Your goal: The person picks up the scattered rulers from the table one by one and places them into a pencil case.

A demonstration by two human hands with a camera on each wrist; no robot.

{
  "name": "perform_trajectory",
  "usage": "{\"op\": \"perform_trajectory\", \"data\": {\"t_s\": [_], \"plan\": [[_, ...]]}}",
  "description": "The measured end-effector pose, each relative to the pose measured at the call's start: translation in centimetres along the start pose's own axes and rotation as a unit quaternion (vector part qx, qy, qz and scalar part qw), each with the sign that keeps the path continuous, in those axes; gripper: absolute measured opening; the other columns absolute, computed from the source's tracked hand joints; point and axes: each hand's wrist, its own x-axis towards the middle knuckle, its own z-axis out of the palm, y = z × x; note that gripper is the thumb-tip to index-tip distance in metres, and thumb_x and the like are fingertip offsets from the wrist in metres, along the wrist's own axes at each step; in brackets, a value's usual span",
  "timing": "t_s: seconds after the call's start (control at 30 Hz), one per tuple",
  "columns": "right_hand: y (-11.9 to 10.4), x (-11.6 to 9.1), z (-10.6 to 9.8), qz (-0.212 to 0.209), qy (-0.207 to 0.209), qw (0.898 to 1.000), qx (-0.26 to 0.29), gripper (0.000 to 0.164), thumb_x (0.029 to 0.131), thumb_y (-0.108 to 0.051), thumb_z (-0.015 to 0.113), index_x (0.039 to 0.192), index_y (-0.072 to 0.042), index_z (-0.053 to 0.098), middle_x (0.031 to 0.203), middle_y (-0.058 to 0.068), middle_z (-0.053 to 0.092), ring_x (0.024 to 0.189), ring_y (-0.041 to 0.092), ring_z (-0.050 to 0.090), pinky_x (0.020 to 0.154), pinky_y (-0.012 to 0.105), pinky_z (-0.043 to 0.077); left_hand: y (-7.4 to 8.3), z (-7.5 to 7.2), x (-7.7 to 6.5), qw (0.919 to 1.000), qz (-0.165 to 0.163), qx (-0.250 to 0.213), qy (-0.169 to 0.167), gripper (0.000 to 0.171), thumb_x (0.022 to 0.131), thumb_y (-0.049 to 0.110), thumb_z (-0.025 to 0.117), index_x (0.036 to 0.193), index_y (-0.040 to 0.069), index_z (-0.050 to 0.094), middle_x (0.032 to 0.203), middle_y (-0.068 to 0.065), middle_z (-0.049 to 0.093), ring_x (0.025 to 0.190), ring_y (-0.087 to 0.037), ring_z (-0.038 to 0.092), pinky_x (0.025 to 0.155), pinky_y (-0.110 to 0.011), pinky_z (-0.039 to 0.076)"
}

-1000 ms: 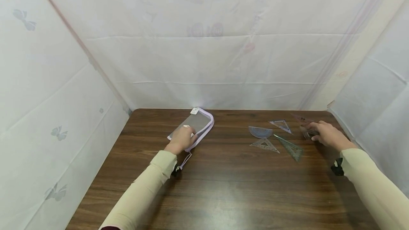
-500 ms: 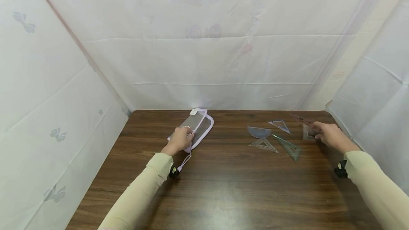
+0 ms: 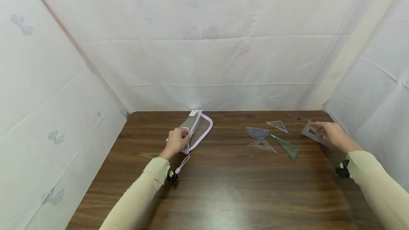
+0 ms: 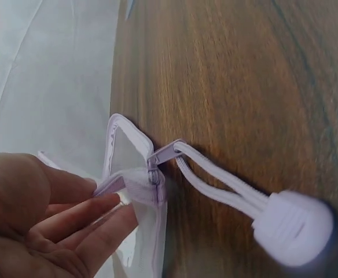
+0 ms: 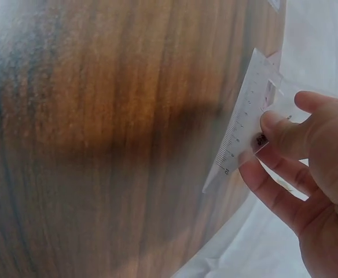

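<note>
So, the left hand (image 3: 175, 141) pinches a see-through pouch (image 3: 200, 131); at its three o'clock, the right hand (image 3: 334, 136) holds a clear ruler (image 5: 245, 123).

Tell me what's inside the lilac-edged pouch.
In the visible part of the pouch, nothing can be made out; the left hand covers part, hiding whatever lies there.
</note>
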Motion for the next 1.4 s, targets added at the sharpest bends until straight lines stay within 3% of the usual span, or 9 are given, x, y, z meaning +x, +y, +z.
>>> {"op": "perform_trajectory", "data": {"t_s": [0.23, 0.73, 1.07, 1.27, 1.4], "plan": [[-0.1, 0.5, -0.4, -0.008, 0.020, 1.000, -0.007, 0.063, 0.072, 0.026, 0.048, 0.132, 0.011, 0.059, 0.095, 0.022, 0.073, 0.079, 0.034, 0.070, 0.055, 0.038, 0.056, -0.2, 0.0, -0.2, 0.9958, -0.063, -0.063, 0.019, 0.020, 0.086, -0.003, 0.072, 0.106, -0.004, 0.076, 0.094, -0.019, 0.077, 0.090, -0.030, 0.076, 0.072, -0.037, 0.066], [-0.9, 0.6, -0.8, -0.010, 0.026, 0.999, -0.015, 0.059, 0.073, 0.025, 0.049, 0.129, 0.011, 0.062, 0.088, 0.012, 0.073, 0.074, 0.024, 0.068, 0.048, 0.026, 0.041, 0.0, -0.1, -0.4, 0.9876, -0.117, -0.105, 0.005, 0.016, 0.089, -0.002, 0.073, 0.105, -0.004, 0.075, 0.095, -0.020, 0.077, 0.088, -0.032, 0.076, 0.057, -0.030, 0.065], [-1.8, 1.9, -2.1, -0.009, 0.022, 1.000, -0.016, 0.058, 0.076, 0.023, 0.049, 0.131, 0.010, 0.061, 0.093, 0.016, 0.073, 0.064, 0.016, 0.052, 0.050, 0.027, 0.040, 0.4, 0.0, -0.6, 0.9785, -0.142, -0.150, 0.007, 0.016, 0.088, -0.005, 0.071, 0.104, -0.005, 0.072, 0.094, -0.026, 0.075, 0.076, -0.034, 0.076, 0.050, -0.031, 0.063], [-2.6, 2.7, -2.8, -0.025, 0.038, 0.999, -0.021, 0.054, 0.080, 0.022, 0.049, 0.131, 0.009, 0.062, 0.092, 0.018, 0.073, 0.060, 0.017, 0.050, 0.051, 0.031, 0.045, 0.4, 0.1, -0.5, 0.9741, -0.155, -0.164, 0.011, 0.017, 0.087, -0.005, 0.071, 0.104, -0.005, 0.072, 0.094, -0.026, 0.075, 0.071, -0.032, 0.075, 0.050, -0.032, 0.063], [-3.0, 3.3, -3.0, -0.040, 0.058, 0.997, -0.020, 0.051, 0.081, 0.020, 0.054, 0.129, 0.006, 0.065, 0.088, 0.011, 0.074, 0.068, 0.019, 0.061, 0.060, 0.042, 0.057, 0.4, 0.1, -0.5, 0.9732, -0.159, -0.166, 0.015, 0.016, 0.087, -0.005, 0.071, 0.103, -0.004, 0.072, 0.094, -0.025, 0.075, 0.069, -0.030, 0.075, 0.049, -0.031, 0.063]]}}
